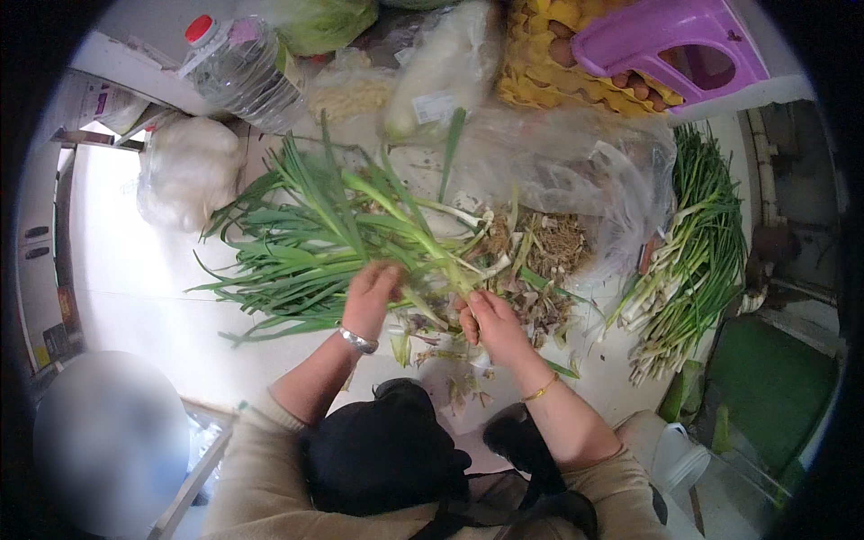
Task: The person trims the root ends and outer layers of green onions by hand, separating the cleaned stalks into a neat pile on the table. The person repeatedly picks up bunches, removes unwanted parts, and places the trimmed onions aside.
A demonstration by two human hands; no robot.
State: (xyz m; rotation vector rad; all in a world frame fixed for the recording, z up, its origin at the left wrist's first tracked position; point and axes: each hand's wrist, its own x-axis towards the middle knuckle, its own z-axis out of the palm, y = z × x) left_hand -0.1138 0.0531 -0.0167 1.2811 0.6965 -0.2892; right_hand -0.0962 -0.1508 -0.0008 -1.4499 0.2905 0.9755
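A long green onion (418, 238) slants across the middle, its leaves pointing up and left. My right hand (493, 326) is closed around its lower end. My left hand (371, 295) is beside the stalk, over the leaves; it is blurred and its fingers are partly hidden, so I cannot tell whether they grip anything. Under and left of the hands spreads a loose heap of green onions (288, 270). Trimmed roots (553, 245) and dry, purplish peelings (540, 315) lie to the right of the stalk.
At the right lies a bunch of green onions (688, 261) with pale ends toward me. Crumpled clear plastic (621, 189) spreads beyond the scraps. Farther back are a clear bottle (247, 81), a bagged white vegetable (441, 76), yellow egg trays (531, 67) and a purple plastic container (643, 31).
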